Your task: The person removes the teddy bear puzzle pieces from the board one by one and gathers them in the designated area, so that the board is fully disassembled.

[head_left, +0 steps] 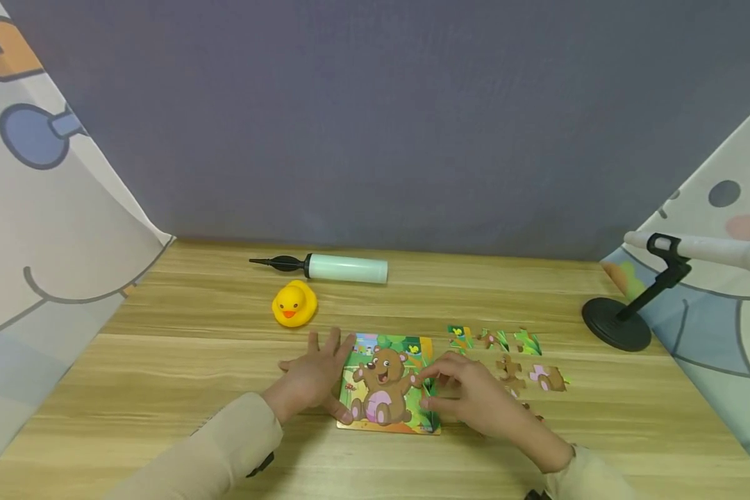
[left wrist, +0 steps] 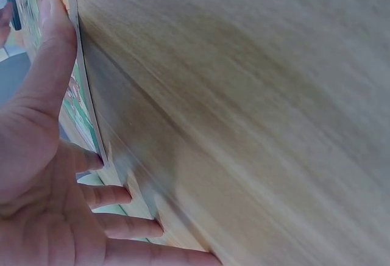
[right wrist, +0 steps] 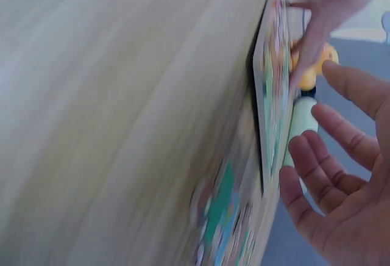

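Note:
A square jigsaw puzzle board (head_left: 390, 429) with a brown bear picture lies flat on the wooden table between both hands. My left hand (head_left: 315, 375) is spread along its left side; in the left wrist view the thumb (left wrist: 56, 25) rests on the board's corner, and the other fingertips reach the edge and the tabletop. Over the board's right edge hovers my right hand (head_left: 478, 397), fingers loosely bent. Nothing shows between those fingers (right wrist: 344, 135) in the right wrist view. Loose puzzle pieces (head_left: 548, 378) lie just beyond the right hand, which partly covers some of them.
Behind the board sits a yellow rubber duck (head_left: 294, 304), and past it lies a pale green hand pump (head_left: 348, 269) with a black nozzle. At the far right stands a black round-based stand (head_left: 617, 324) carrying a white tube. A grey wall panel (head_left: 381, 125) closes off the back.

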Available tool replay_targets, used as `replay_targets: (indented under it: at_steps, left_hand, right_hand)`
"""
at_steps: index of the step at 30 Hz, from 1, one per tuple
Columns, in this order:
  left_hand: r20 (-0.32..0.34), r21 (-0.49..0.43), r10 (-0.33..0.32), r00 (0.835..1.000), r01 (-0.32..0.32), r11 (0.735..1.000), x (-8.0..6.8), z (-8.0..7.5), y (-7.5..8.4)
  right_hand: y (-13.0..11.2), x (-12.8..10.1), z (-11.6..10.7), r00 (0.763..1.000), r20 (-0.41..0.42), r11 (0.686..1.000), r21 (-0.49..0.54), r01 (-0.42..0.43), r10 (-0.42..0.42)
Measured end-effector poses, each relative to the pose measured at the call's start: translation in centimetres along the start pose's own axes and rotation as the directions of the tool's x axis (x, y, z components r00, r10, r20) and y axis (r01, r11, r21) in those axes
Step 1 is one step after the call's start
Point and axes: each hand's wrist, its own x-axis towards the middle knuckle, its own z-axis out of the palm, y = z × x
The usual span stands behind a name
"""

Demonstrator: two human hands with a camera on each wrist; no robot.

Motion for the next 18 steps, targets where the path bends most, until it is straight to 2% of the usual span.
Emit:
replay_targets:
  at_steps: [11, 18]
  left_hand:
    - [-0.002, 0.023, -0.002, 1.000, 0.002, 1.000, 0.2, 0.1, 0.0]
    - [-0.003, 0.026, -0.010, 1.000, 0.010, 1.000, 0.2, 0.0, 0.1]
  right_hand:
    - [-3.0, 2.7, 3.4, 0.998, 0.035, 0.989, -0.137, 0.060, -0.056]
    - [-4.2, 3.7, 4.5, 0.995, 0.041, 0.960, -0.265, 0.094, -0.086]
